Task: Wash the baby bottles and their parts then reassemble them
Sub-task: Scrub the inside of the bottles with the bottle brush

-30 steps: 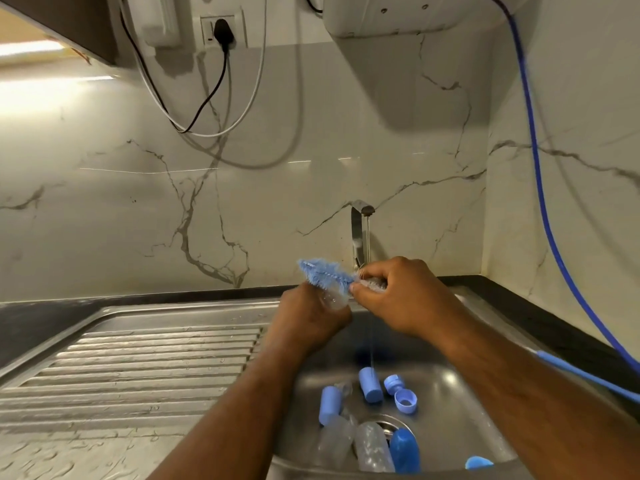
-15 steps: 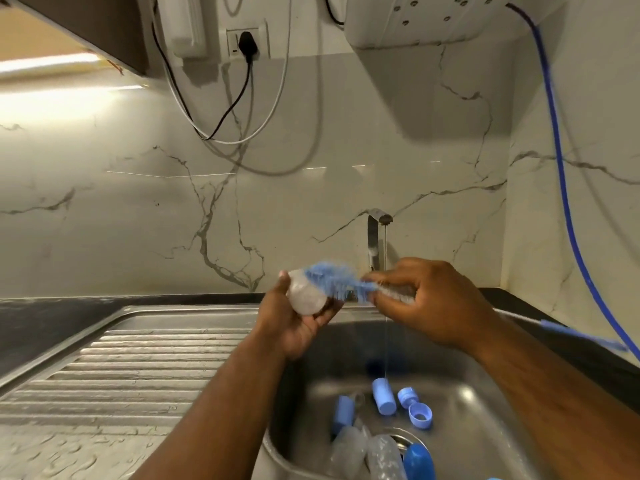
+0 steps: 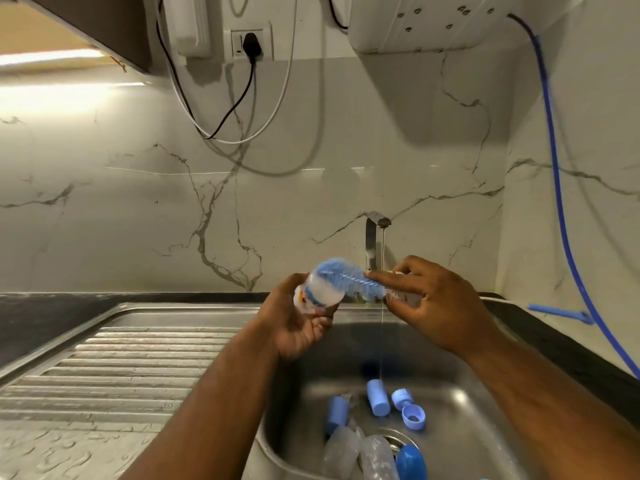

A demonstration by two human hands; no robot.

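Left hand (image 3: 298,327) grips a clear baby bottle (image 3: 320,294) above the steel sink (image 3: 457,431). Right hand (image 3: 440,306) holds the blue bottle brush (image 3: 349,278) across it. Tap (image 3: 375,230) trickling — ribbed drainboard (image 3: 121,368) wet, veined marble wall (image 3: 138,220) behind.

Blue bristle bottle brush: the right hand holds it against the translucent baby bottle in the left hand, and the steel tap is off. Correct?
One error: the head view shows the steel tap running a thin stream. The right hand does hold the blue bristle bottle brush against the translucent baby bottle in the left hand.
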